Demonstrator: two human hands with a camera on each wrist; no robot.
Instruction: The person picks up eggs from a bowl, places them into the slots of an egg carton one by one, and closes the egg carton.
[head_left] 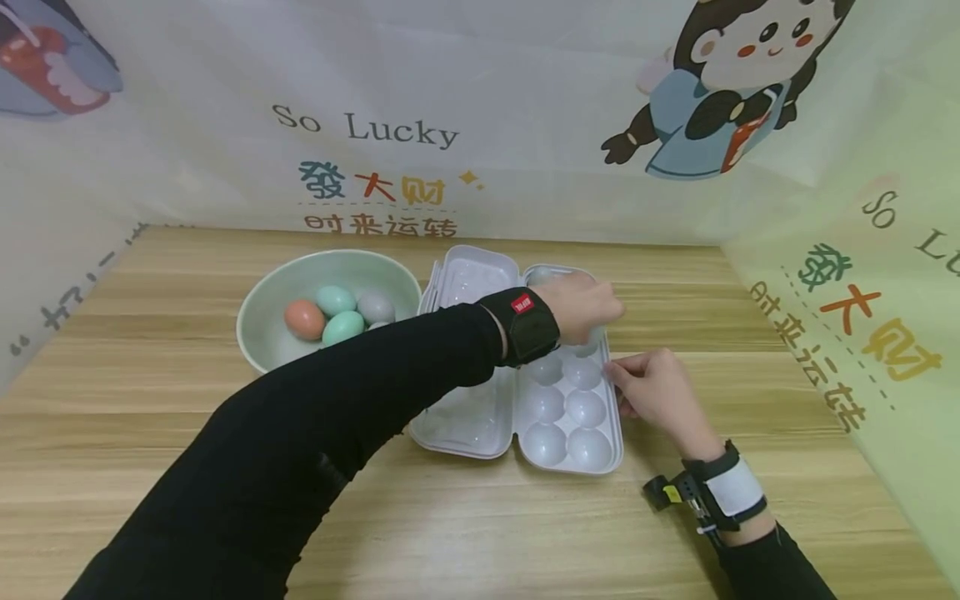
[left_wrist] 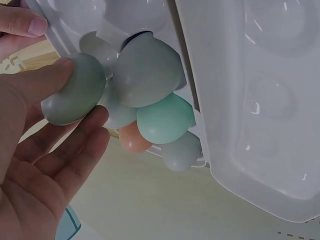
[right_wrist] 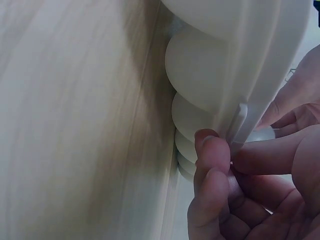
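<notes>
A white plastic egg box lies unfolded, its cupped tray (head_left: 547,444) on the right and its lid (head_left: 468,429) on the left. My left hand (head_left: 581,306) reaches across the far part of the tray. In the left wrist view it holds a grey-green egg (left_wrist: 79,92) between thumb and fingers, beside several eggs in the cups: grey-green (left_wrist: 148,70), turquoise (left_wrist: 166,119), orange (left_wrist: 134,138) and pale grey (left_wrist: 181,151). With thumb and fingertips, my right hand (head_left: 663,396) pinches the tray's right rim, by a small tab (right_wrist: 239,122). Near cups show bare.
A pale green bowl (head_left: 258,329) stands left of the lid, holding an orange egg (head_left: 304,320), turquoise eggs (head_left: 343,327) and greyish ones (head_left: 376,307); my left sleeve covers part of it. Printed cloth (head_left: 525,192) rises behind and beside the wooden table (head_left: 420,533).
</notes>
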